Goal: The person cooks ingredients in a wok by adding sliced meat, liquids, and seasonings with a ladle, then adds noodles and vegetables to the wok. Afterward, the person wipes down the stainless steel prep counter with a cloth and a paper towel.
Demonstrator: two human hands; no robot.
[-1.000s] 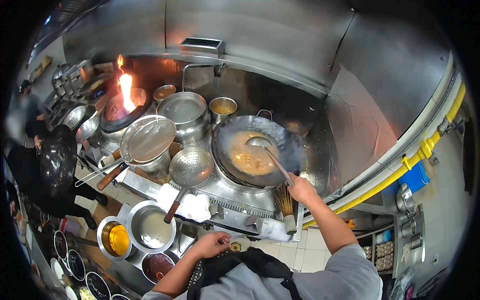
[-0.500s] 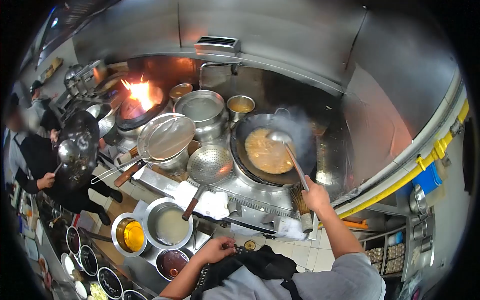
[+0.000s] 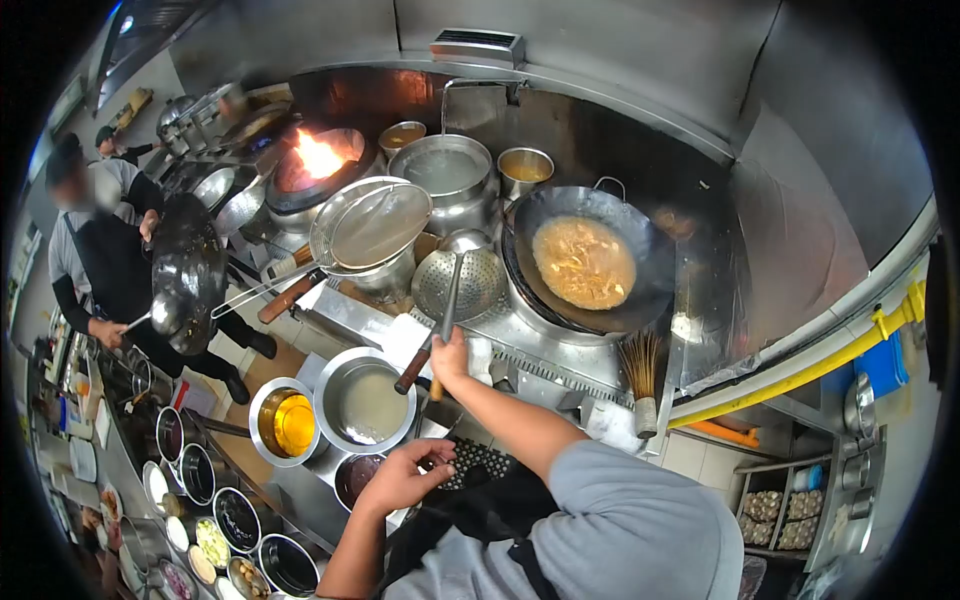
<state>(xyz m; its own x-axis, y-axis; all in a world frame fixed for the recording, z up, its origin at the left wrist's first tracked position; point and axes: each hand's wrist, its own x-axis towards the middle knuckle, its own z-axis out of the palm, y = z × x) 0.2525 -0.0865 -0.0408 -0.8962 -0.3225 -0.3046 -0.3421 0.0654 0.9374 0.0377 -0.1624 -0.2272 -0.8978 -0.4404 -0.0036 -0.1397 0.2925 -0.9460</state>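
My right hand (image 3: 450, 357) is closed around the handle of a metal ladle (image 3: 465, 241), whose bowl hangs over the perforated skimmer (image 3: 488, 290). The skimmer's dark wooden handle runs beside that hand. On the burner to the right sits a wok (image 3: 650, 250), holding brothy food (image 3: 585, 262) with pale pieces. My left hand (image 3: 402, 477) is loosely curved near my waist, thumb apart from the fingers, with nothing visible in it. Close to it is a pot of dark red sauce (image 3: 352, 482), partly covered by that hand.
Left of me stand a pot of cloudy liquid (image 3: 372, 405) and a bowl of yellow oil (image 3: 293, 425). A wire strainer (image 3: 380, 228) rests on a pot. Flames (image 3: 318, 155) rise from another burner. A co-worker (image 3: 110, 240) holds a wok and ladle. A bamboo brush (image 3: 640, 375) stands right.
My right hand has brought the ladle out of the wok and left, over the skimmer. My left hand has lifted slightly and its fingers have loosened. The view has shifted.
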